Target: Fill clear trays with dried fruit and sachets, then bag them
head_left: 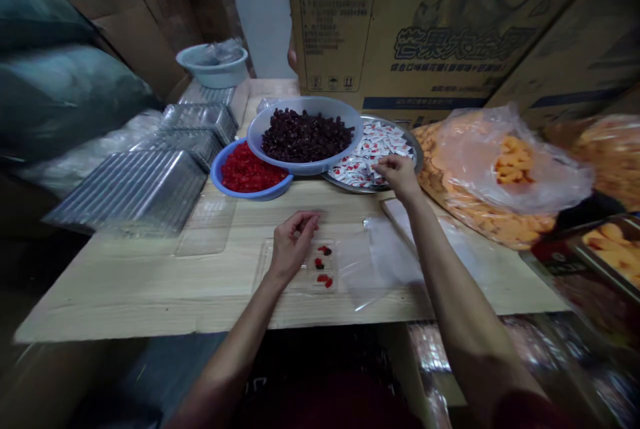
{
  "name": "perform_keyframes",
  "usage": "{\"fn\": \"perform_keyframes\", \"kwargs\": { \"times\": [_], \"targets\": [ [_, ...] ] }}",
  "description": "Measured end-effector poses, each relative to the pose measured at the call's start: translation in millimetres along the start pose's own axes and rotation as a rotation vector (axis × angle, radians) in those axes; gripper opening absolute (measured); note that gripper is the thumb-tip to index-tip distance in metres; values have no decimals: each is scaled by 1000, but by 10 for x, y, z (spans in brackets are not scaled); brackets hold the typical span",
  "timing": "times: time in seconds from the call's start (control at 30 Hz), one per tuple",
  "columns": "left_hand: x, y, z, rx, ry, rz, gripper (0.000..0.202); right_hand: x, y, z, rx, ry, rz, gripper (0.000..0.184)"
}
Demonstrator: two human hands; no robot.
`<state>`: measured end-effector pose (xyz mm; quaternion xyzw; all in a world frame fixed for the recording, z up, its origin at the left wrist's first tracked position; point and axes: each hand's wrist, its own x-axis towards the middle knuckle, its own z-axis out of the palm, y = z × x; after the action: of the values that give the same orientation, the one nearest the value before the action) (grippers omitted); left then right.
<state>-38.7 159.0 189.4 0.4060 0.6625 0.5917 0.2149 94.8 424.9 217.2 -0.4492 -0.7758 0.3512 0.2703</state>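
Observation:
My left hand (294,246) hovers over a clear plastic tray (263,268), its fingers pinched together; whatever they may hold cannot be made out. In that tray's right side lie small red pieces (324,280), and dark pieces (320,266) beside some of them. My right hand (400,176) reaches to the front right of a round metal tray (419,156) full of small white-and-red sachets (383,139). Thumb and fingertips there are closed in a pinch, with their contents too small to name.
Behind my hands stand a bowl of dark pieces (307,139) and a blue bowl (277,194) of red pieces. Stacked clear trays (135,189) occupy the left. Plastic sheets (385,256) lie right of centre. Bagged orange pieces (520,209) sit at right; cardboard boxes (380,29) stand behind.

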Motion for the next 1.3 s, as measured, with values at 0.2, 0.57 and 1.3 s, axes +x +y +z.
{"fn": "perform_keyframes", "kwargs": {
  "times": [0.2,0.57,1.3],
  "targets": [
    [-4,161,57,-278,-132,-94,37,-1188,-312,306,668,-335,-8,32],
    [-136,-63,-453,-42,-271,-131,26,-1717,-358,973,789,-413,76,38],
    [-790,-155,-394,-104,-107,-256,27,-2340,-395,1168,924,-393,47,52]
  ]
}}
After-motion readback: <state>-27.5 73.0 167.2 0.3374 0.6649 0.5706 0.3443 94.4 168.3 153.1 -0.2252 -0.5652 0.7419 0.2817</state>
